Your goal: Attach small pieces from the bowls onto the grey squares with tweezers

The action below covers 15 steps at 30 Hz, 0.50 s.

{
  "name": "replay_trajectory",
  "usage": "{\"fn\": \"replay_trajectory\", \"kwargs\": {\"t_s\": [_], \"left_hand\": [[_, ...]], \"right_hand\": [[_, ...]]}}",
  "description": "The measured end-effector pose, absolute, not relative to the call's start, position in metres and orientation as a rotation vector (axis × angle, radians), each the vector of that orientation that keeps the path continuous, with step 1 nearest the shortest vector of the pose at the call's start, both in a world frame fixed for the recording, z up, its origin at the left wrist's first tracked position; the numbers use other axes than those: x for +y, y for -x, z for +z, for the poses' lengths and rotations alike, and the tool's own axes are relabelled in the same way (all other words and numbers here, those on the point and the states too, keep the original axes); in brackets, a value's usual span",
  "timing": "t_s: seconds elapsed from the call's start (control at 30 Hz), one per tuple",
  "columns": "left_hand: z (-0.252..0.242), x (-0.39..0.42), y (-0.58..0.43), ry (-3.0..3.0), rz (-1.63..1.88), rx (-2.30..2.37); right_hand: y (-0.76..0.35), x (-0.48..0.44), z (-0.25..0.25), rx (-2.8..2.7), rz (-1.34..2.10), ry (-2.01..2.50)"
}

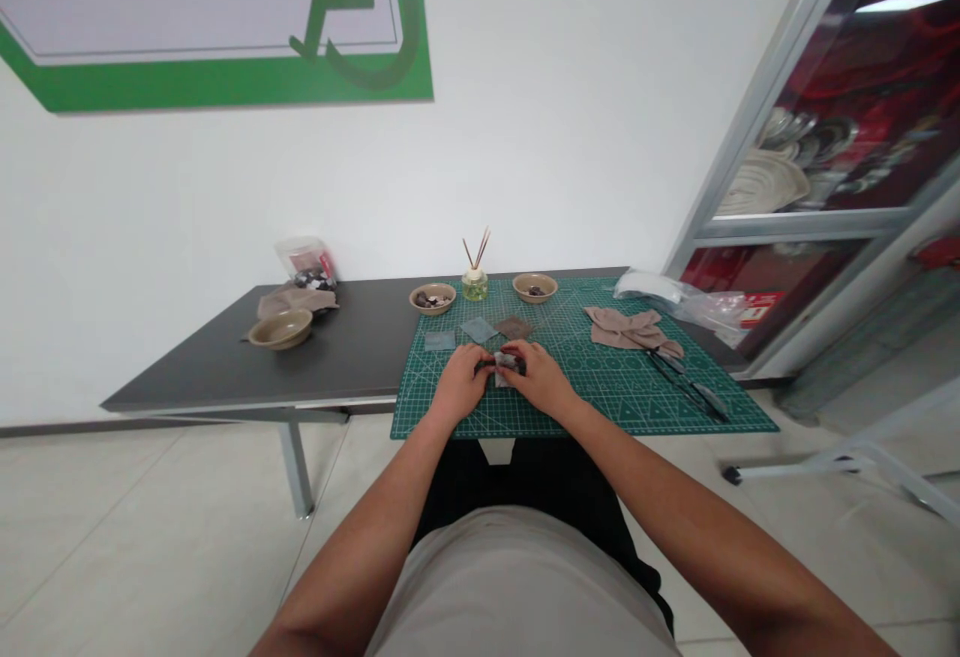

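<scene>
Both hands meet over the green cutting mat (615, 387) near its front edge. A small grey piece of mesh-like material (506, 369) lies between them. My left hand (463, 380) has its fingers bent around the left side of the piece, with something dark at the fingertips. From the right, my right hand (541, 377) pinches the same piece, thumb and fingers curled in. Just behind the hands lie a light blue-grey square (478, 329), a brown square (514, 327) and another blue-grey square (440, 340).
Two small bowls (433, 299) (535, 288) with dark bits flank a reed diffuser (475, 284). Right: a brown cloth (626, 328), black tongs-like tool (686, 385) and plastic bag (690, 299). Left: an olive bowl (281, 330), cloth (300, 301) and bag (307, 262).
</scene>
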<state>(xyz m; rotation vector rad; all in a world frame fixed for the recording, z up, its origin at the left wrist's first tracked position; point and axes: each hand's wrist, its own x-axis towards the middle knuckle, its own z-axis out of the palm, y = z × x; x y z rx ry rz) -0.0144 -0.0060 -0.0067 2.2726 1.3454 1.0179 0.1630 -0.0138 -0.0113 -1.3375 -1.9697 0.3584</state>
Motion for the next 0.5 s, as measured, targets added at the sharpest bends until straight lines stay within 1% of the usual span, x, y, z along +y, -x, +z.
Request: {"fn": "replay_trajectory", "kwargs": {"t_s": [0.1, 0.23, 0.3, 0.5], "left_hand": [[-0.007, -0.004, 0.017, -2.088, 1.113, 1.408], [-0.004, -0.004, 0.019, -1.971, 1.141, 1.455], [-0.003, -0.004, 0.019, -1.956, 1.148, 1.471], [-0.005, -0.001, 0.019, -1.937, 1.165, 1.480]], "right_hand": [[-0.170, -0.013, -0.013, -2.090, 0.197, 1.387], [-0.172, -0.012, -0.015, -2.093, 0.202, 1.387], [-0.172, -0.010, -0.014, -2.011, 0.265, 1.374], [-0.179, -0.003, -0.009, -1.667, 0.616, 1.289]]}}
